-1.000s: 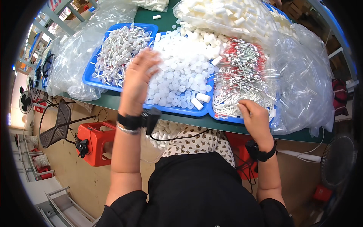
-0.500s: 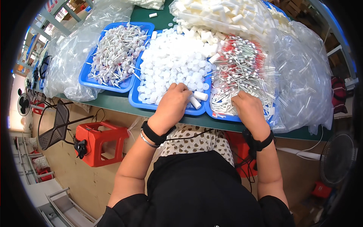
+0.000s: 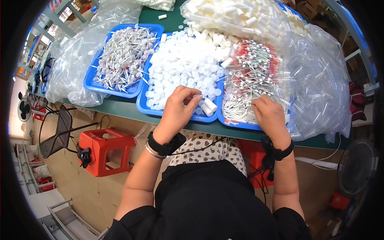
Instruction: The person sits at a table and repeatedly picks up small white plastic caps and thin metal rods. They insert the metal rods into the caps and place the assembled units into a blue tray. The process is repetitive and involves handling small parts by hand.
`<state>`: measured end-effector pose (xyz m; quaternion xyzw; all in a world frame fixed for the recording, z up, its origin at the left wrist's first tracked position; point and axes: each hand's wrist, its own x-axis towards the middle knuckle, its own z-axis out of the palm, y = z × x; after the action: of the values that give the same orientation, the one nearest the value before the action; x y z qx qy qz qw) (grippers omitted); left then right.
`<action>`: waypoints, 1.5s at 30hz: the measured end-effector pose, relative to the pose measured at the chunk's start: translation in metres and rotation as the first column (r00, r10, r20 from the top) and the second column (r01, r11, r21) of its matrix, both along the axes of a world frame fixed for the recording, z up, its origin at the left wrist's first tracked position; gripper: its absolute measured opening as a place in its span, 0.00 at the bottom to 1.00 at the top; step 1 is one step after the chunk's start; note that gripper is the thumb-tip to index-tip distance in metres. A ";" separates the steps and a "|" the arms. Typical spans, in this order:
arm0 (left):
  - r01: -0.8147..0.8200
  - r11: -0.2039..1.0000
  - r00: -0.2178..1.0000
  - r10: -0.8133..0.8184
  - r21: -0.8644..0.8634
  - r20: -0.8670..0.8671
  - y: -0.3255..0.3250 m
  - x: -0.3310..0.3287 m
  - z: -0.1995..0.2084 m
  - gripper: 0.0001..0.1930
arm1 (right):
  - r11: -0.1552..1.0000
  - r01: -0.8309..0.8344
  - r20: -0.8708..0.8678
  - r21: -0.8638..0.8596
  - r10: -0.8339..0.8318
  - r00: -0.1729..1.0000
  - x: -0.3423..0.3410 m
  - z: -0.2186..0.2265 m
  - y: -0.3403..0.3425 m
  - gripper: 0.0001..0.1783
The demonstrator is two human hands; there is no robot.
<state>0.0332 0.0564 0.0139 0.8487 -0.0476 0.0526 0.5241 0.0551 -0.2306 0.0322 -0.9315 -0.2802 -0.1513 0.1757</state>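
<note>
My left hand is over the front of a blue tray heaped with translucent white plastic discs. Its thumb and forefinger nearly meet around a small white disc at their tips. Two white foam cylinders lie right beside those fingertips, on the tray's front edge. At the third tray, my right hand has its fingers pinched together over thin white sticks; whatever they hold is hidden. Behind these sticks is a pile of metal pins with red parts.
A blue tray on the left holds sticks capped with discs. Behind lies a clear bag of cream foam cylinders. Plastic bags flank the trays on the green table. A red stool stands below left.
My left thumb and forefinger have lifted slightly, showing the gap between them. The foam cylinders beside them have shifted closer together. My right hand has moved slightly right and nearer me.
</note>
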 end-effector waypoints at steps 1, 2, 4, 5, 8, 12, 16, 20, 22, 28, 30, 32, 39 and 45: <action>0.012 0.991 0.998 -0.021 -0.133 -0.067 -0.001 -0.001 0.001 0.09 | 1.000 0.008 0.000 0.018 -0.008 1.000 -0.001 0.001 0.000 0.02; 0.015 0.965 0.990 -0.051 -0.264 -0.130 -0.004 -0.003 0.004 0.10 | 0.999 0.017 -0.001 0.037 -0.017 1.000 -0.001 0.003 0.000 0.02; -0.009 0.850 0.956 -0.148 -0.526 -0.255 -0.011 -0.007 0.008 0.11 | 0.993 0.036 -0.010 0.109 -0.035 0.999 -0.002 0.003 -0.001 0.03; -0.041 0.761 0.926 -0.215 -0.648 -0.310 -0.015 -0.010 0.010 0.12 | 0.986 0.046 -0.020 0.162 -0.043 0.999 -0.002 0.001 -0.001 0.03; -0.176 0.491 0.838 -0.379 -0.853 -0.391 -0.035 -0.018 0.016 0.16 | 0.885 0.240 -0.374 0.398 -0.083 0.924 -0.007 0.006 0.001 0.02; -0.262 0.238 0.764 -0.541 -0.935 -0.352 -0.057 -0.022 0.001 0.18 | 0.485 0.477 -0.652 0.733 0.300 0.697 -0.022 0.020 0.018 0.02; -0.315 0.122 0.730 -0.602 -0.941 -0.323 -0.072 -0.024 -0.001 0.18 | 0.523 0.410 -0.632 0.747 0.369 0.681 -0.032 0.017 0.025 0.04; -0.329 0.084 0.719 -0.624 -0.941 -0.307 -0.075 -0.024 0.000 0.17 | 0.558 0.394 -0.635 0.730 0.339 0.694 -0.033 0.015 0.027 0.05; -0.333 0.081 0.718 -0.623 -0.939 -0.308 -0.075 -0.024 -0.001 0.17 | 0.585 0.395 -0.642 0.708 0.300 0.706 -0.033 0.015 0.026 0.05; -0.322 0.137 0.730 -0.594 -0.937 -0.338 -0.077 -0.025 -0.002 0.18 | 0.770 0.235 -0.584 0.593 0.211 0.784 -0.030 0.018 0.025 0.05; -0.307 0.158 0.740 -0.581 -0.938 -0.340 -0.079 -0.025 -0.003 0.17 | 0.824 0.157 -0.561 0.544 0.219 0.799 -0.027 0.020 0.026 0.09; -0.307 0.197 0.750 -0.552 -0.931 -0.364 -0.078 -0.026 -0.003 0.17 | 0.794 0.194 -0.609 0.576 0.259 0.749 -0.027 0.024 0.027 0.14; -0.326 0.176 0.763 -0.532 -0.929 -0.368 -0.074 -0.027 -0.006 0.16 | 0.738 0.358 -0.732 0.572 0.263 0.628 -0.028 0.034 0.019 0.21; -0.296 0.219 0.774 -0.515 -0.930 -0.368 -0.077 -0.028 -0.004 0.16 | 0.904 0.231 -0.685 0.359 0.087 0.723 -0.030 0.041 0.019 0.07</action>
<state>0.0048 -0.0204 0.0097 0.2900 0.1048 -0.2514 0.9174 0.0249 -0.2114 0.0736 -0.8704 -0.1184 0.1409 0.4567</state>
